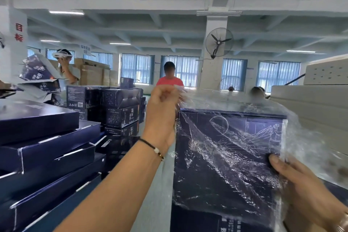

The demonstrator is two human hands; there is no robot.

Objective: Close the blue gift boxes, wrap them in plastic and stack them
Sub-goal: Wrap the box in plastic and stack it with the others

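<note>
Head view: I'm mid-wrap on the upright blue gift box.
My left hand pinches the plastic film above its top corner, and my right hand grips its right edge. I'd pull taut and smooth. Stacked blue boxes crowd the left, workers beyond.

The wrapped box stands right of the flat box stack, with more boxes behind.
</note>
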